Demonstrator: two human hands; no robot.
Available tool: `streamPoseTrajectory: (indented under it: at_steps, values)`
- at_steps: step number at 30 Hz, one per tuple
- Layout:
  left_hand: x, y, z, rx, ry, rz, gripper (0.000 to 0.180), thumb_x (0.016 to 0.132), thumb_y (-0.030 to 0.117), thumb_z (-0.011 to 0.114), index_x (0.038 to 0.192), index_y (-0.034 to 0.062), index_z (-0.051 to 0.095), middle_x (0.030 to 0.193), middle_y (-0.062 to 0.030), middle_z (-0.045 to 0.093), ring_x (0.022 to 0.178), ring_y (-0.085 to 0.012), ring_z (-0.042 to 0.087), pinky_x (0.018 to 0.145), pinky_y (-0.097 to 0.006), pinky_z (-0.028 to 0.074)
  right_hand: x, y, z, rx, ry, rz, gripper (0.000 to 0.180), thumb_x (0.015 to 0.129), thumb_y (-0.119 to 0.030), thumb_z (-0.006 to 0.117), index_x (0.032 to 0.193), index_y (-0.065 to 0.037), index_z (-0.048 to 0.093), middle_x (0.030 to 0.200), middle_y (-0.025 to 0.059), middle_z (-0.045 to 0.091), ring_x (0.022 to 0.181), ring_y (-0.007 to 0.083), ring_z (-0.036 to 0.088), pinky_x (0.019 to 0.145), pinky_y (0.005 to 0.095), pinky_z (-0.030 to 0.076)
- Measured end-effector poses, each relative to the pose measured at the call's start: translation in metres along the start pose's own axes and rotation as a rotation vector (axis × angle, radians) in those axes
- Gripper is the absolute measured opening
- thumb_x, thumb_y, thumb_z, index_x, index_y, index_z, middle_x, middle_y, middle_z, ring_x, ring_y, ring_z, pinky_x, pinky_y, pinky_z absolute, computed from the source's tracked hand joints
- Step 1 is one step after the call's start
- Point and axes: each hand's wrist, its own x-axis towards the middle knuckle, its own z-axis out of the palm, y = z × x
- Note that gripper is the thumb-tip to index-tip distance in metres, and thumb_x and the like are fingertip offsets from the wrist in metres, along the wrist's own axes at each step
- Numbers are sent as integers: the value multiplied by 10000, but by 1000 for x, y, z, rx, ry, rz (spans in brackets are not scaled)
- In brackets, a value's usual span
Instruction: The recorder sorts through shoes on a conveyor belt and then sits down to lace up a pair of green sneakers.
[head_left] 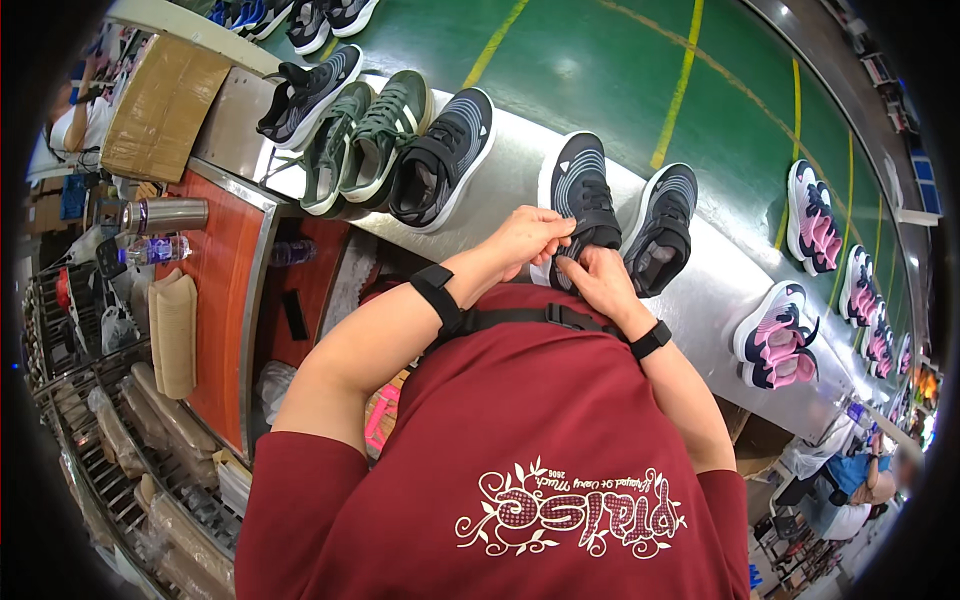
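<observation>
A black sneaker (580,185) with pale curved stripes and a white sole rests on the metal ledge before me, toe pointing away. My left hand (535,238) is closed in a pinch at the sneaker's strap. At the heel end, my right hand (606,282) is closed around the shoe's collar; its fingertips are partly hidden inside the opening. Just to the right stands a similar black sneaker (662,225), touched by neither hand. Another striped black sneaker (445,160) lies to the left, beside a pair of green sneakers (385,140).
Beyond the metal ledge (510,190) runs a green surface (590,70) with yellow lines. Pink-and-black sneakers (778,340) stand at the right. On the left are a cardboard box (165,105), a steel flask (165,215) on a red-brown board (215,320), and a rack (95,400) of wrapped pieces.
</observation>
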Motion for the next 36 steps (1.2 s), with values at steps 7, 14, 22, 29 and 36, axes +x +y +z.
streamPoseTrajectory:
  at_steps: [7, 14, 22, 29, 36]
  values:
    - [4, 7, 1, 306, 127, -236, 526, 805, 555, 694, 709, 45, 611, 508, 24, 408, 419, -74, 357, 375, -232, 248, 6, 2, -1, 13, -24, 36, 453, 817, -307, 640, 600, 79, 542, 547, 238, 520, 487, 330, 546, 508, 424, 409]
    - [24, -3, -11, 381, 150, 86, 354, 833, 402, 721, 871, 55, 660, 695, 22, 541, 563, -67, 438, 485, -233, 348, -1, -4, 2, -100, 96, -74, 421, 861, -346, 602, 761, 62, 623, 739, 287, 618, 705, 441, 616, 675, 492, 495]
    - [-38, -19, 9, 876, 522, 843, 319, 795, 83, 712, 1085, 18, 596, 861, -105, 581, 738, -226, 586, 693, -322, 486, -41, 32, -53, 91, 959, -192, 120, 899, -111, 577, 939, -13, 632, 859, 158, 641, 769, 347, 630, 676, 385, 502]
    - [-14, -4, 77, 1447, -11, 592, 822, 727, 190, 755, 1449, 176, 362, 861, -168, 592, 760, -355, 605, 681, -435, 496, -52, 188, -61, -259, 1161, 255, 293, 860, -89, 563, 1150, -47, 570, 1251, 184, 485, 1164, 374, 443, 998, 456, 367]
    - [15, -5, 116, 1545, -104, 682, 666, 774, 187, 700, 1390, 234, 451, 782, -149, 579, 745, -333, 625, 627, -434, 502, -52, 183, -57, -374, 1114, 190, 372, 806, -74, 594, 1177, -75, 561, 1252, 149, 494, 1169, 331, 454, 967, 446, 387]
